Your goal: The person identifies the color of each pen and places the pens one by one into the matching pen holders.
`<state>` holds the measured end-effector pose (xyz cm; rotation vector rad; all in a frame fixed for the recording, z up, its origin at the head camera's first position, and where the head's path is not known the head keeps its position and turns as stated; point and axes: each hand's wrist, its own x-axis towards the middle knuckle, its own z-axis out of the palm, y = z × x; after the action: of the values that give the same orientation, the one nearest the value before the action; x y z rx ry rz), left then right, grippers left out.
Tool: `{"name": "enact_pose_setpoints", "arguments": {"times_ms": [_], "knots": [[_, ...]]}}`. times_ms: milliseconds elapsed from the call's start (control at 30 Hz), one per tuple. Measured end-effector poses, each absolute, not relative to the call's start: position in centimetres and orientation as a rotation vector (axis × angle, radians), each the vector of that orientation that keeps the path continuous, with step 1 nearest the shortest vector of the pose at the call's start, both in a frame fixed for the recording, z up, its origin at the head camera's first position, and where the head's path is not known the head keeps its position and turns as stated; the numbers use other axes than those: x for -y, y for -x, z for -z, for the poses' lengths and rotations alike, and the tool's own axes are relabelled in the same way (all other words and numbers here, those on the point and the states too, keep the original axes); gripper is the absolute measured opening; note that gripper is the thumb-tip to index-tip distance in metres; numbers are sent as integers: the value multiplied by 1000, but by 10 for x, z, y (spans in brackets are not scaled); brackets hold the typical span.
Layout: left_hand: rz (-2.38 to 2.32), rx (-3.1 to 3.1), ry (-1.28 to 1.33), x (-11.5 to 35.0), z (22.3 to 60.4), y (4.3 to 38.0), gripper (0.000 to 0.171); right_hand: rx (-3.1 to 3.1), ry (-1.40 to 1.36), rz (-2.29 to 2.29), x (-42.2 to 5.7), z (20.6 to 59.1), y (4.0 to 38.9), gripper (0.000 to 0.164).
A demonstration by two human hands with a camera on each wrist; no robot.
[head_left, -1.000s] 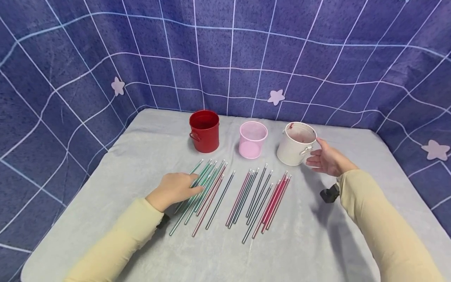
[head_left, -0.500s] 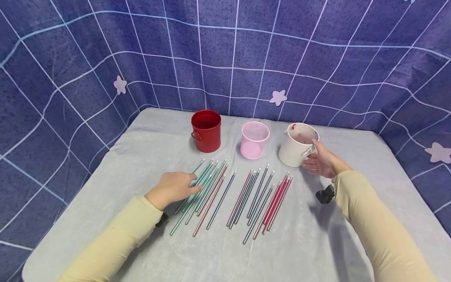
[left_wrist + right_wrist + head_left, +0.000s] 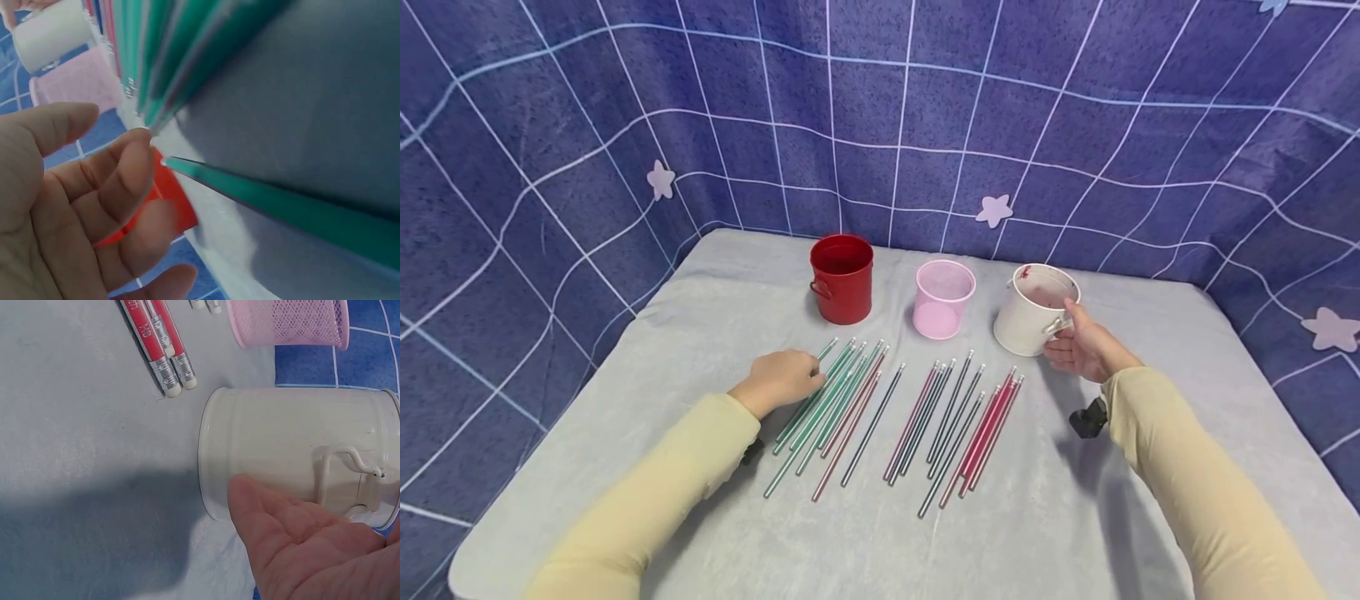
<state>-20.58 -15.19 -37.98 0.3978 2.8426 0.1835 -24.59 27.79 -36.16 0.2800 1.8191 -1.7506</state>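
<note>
Early stage, to judge by the layout: all visible pencils [image 3: 985,433] lie on the counter [image 3: 1000,542], none showing in the red bucket [image 3: 844,298], pink cup [image 3: 937,318] or white bucket [image 3: 1021,327], so picking up seems undone. The left hand [image 3: 785,379], its grip loosely apart, nears a green pencil [image 3: 294,209]; the right hand [image 3: 1084,346], grip unclosed, touches the white bucket.

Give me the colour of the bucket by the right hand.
The bucket is off-white, showing best in the right wrist view.

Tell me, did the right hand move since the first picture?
Yes. The right hand moved left, closer to the white bucket, which stayed beside the pink cup.
</note>
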Motion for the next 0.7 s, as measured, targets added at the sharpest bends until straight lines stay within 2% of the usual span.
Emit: {"name": "enact_pose_setpoints", "arguments": {"times_ms": [133, 267, 700], "knots": [[-104, -2806, -394, 150, 384, 213, 26, -1827, -259, 1751, -277, 362, 245, 94], [-66, -2791, -395, 148, 388, 217, 19, -1833, -254, 1751, -276, 363, 244, 94], [-164, -2758, -251, 137, 387, 223, 12, -1851, -277, 1749, -274, 362, 243, 94]]}}
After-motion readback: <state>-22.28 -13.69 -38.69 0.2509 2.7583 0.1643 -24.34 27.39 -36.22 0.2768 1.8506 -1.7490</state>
